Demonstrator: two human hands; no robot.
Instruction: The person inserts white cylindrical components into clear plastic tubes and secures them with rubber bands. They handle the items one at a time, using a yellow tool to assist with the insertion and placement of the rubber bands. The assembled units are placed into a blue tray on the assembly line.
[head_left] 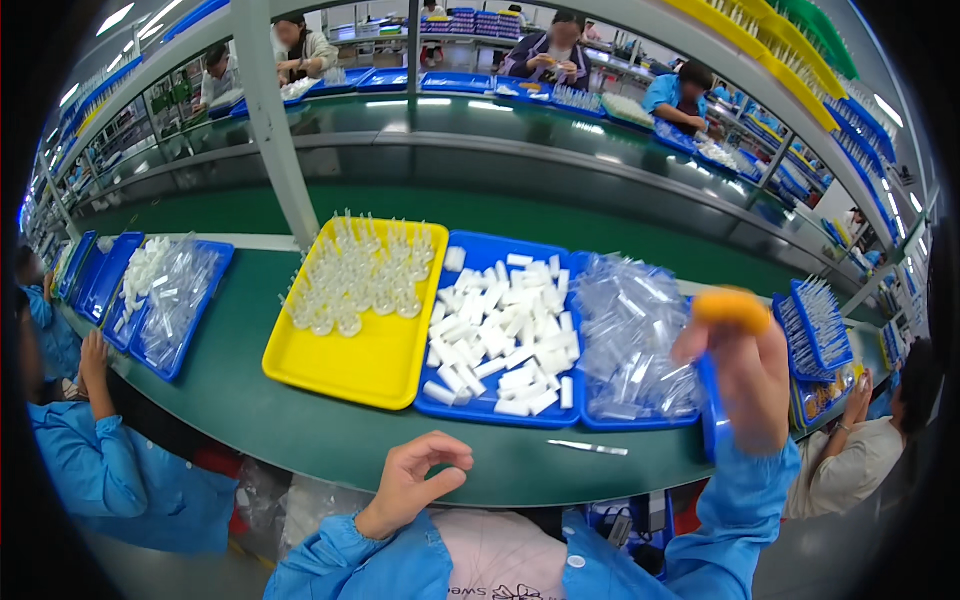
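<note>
My left hand [418, 482] is in front of the table edge, fingers curled and thumb apart, with nothing between them. Raised at the right, my right hand [745, 375] is smeared by motion. An orange piece [735, 308] is at its fingertips; I cannot tell whether it is held or worn on a finger. Beyond my left hand, a blue tray [490, 413] holds many white plastic tubes [505, 325]. To its left, a yellow tray [340, 368] has clear round-based pieces with thin stems [365, 270] in its far part. Clear plastic sleeves [635, 340] fill the blue tray nearest my right hand.
Metal tweezers [588, 447] lie near the front edge of the green table [300, 425]. A metal post [270, 130] rises behind the yellow tray. Co-workers sit left [110, 470] and right [850, 460], beside more trays. A green conveyor belt [480, 225] runs behind.
</note>
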